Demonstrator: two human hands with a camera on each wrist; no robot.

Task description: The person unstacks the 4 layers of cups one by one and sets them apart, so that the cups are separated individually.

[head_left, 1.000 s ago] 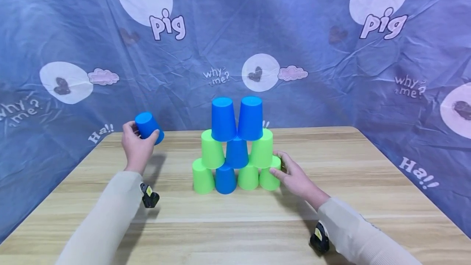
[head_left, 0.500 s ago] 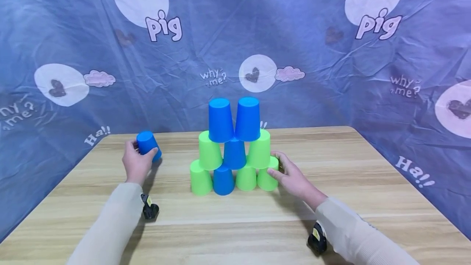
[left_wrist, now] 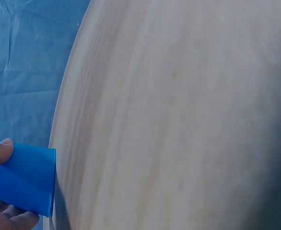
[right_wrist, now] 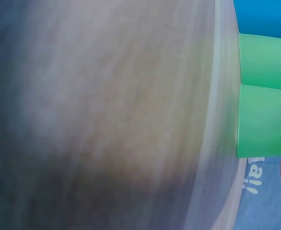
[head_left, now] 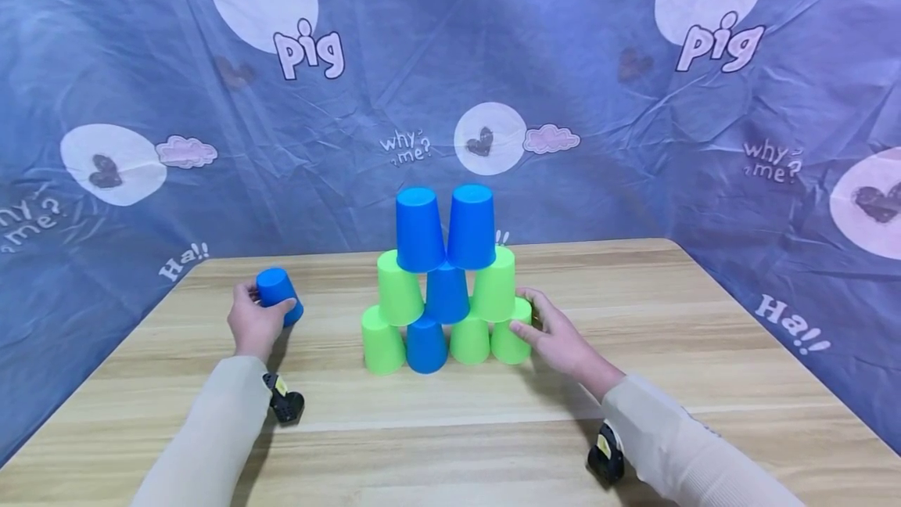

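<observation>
In the head view my left hand (head_left: 255, 325) grips an upside-down blue cup (head_left: 280, 297), thumb on its near side. The left wrist view shows this blue cup (left_wrist: 23, 177) between thumb and fingers, its rim close to the table; whether it touches is hard to tell. My right hand (head_left: 559, 337) is around the lower right green cup (head_left: 511, 339), thumb at its front and fingers partly hidden behind. That cup belongs to a stack of upside-down cups. Two blue cups, one being the right top cup (head_left: 472, 227), stand on a middle row with a blue cup (head_left: 447, 293) between green ones.
The bottom row, with another blue cup (head_left: 426, 345) and several green cups, stands on a wooden table (head_left: 436, 444). A blue printed cloth (head_left: 394, 61) hangs behind and at the sides. Black cameras are strapped to both wrists.
My left hand has lowered the blue cup from the air toward the table at the left. The right hand stays at the green cup, and the stack keeps its form.
</observation>
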